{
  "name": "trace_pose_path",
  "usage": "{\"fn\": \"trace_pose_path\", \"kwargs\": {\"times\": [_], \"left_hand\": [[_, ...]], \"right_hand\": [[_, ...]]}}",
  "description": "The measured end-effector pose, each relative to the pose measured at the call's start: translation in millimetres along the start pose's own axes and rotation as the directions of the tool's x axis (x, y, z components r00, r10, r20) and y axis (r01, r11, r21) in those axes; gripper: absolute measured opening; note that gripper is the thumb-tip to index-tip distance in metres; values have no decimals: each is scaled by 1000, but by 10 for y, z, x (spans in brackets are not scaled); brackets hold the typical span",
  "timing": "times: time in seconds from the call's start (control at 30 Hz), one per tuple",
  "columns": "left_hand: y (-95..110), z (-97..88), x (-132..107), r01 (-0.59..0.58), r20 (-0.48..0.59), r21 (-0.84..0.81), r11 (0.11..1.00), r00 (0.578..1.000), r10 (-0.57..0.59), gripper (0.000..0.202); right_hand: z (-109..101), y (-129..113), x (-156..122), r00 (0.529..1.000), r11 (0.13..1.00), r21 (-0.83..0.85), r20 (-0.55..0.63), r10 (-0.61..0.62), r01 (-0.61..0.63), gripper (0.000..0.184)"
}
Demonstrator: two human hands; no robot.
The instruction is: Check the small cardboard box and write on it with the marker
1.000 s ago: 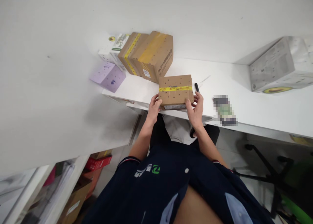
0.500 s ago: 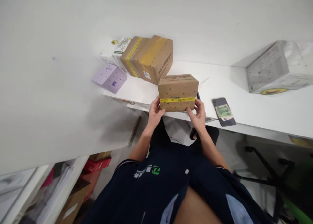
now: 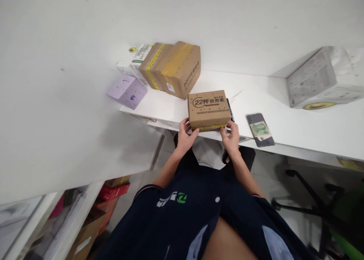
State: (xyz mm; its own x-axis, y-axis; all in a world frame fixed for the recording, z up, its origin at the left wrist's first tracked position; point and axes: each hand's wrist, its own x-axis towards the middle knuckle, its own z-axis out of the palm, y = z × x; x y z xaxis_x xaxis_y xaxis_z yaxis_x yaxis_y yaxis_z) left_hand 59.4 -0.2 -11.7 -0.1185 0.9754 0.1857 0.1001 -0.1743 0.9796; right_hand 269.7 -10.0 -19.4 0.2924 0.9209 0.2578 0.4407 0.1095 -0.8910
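Note:
A brown cardboard box (image 3: 209, 109) with "22" and dark lettering on its upper face is at the front edge of the white desk (image 3: 273, 127). Yellow tape runs along the side that faces me. My left hand (image 3: 187, 135) grips its lower left corner, thumb on the near side. At the lower right corner, my right hand (image 3: 231, 135) holds it the same way. The fingertips under or behind the box are partly hidden. A dark object (image 3: 230, 109) shows just past the box's right side.
Two taped cardboard boxes (image 3: 182, 68) stand behind, to the left. Beside them are a white carton (image 3: 139, 59) and a purple folded card (image 3: 129, 91). On the right lie a phone (image 3: 260, 129) with a banknote and a large white carton (image 3: 321, 82). A chair base (image 3: 309, 199) stands below.
The box has tipped, so its lettered face now points up and the taped side has turned down. Both hands have moved slightly lower with it and keep their hold.

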Motion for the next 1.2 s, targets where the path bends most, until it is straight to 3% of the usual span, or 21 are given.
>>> {"fn": "trace_pose_path", "kwargs": {"times": [0.13, 0.23, 0.33, 0.43, 0.53, 0.63, 0.73, 0.83, 0.93, 1.0, 1.1, 1.2], "left_hand": [[211, -30, 38, -154, -8, 152, 976, 988, 157, 69], [350, -68, 81, -253, 51, 319, 913, 967, 250, 53], [411, -88, 106, -270, 61, 390, 880, 961, 268, 40], [405, -87, 107, -259, 49, 400, 879, 964, 262, 38], [381, -77, 110, -276, 55, 412, 869, 959, 278, 38], [369, -58, 134, -314, 53, 413, 855, 945, 322, 37], [368, -30, 171, -333, 38, 420, 844, 936, 351, 33], [358, -1, 203, -360, 43, 430, 828, 924, 380, 29], [334, 39, 222, -399, 54, 457, 795, 905, 423, 30], [318, 78, 229, -408, 60, 498, 765, 896, 440, 31], [309, 150, 231, -413, 62, 551, 725, 887, 458, 33], [322, 210, 229, -427, 68, 565, 706, 877, 475, 34]], "right_hand": [[-65, 34, 72, 1000, 998, -61, -14, 15, -16, 33], [-160, 38, 277, 998, 986, -163, -58, 10, -19, 32], [-233, 15, 593, 999, 930, -366, -36, 30, -41, 35], [-227, -47, 865, 980, 798, -588, 39, 193, -134, 36], [-176, -107, 985, 917, 662, -729, 125, 380, -175, 34], [-160, -104, 994, 877, 638, -750, 179, 446, -172, 28], [-223, -73, 989, 910, 741, -632, 133, 392, -227, 19], [-341, -165, 998, 955, 904, -308, -62, 291, -295, 18], [-427, -458, 976, 961, 984, 136, -233, 147, -118, 20], [-429, -708, 930, 963, 929, 363, -269, 27, 75, 21], [-337, -1012, 846, 975, 836, 508, -176, -134, 206, 19], [-176, -1141, 814, 969, 870, 454, 51, -240, 191, 20]]}}
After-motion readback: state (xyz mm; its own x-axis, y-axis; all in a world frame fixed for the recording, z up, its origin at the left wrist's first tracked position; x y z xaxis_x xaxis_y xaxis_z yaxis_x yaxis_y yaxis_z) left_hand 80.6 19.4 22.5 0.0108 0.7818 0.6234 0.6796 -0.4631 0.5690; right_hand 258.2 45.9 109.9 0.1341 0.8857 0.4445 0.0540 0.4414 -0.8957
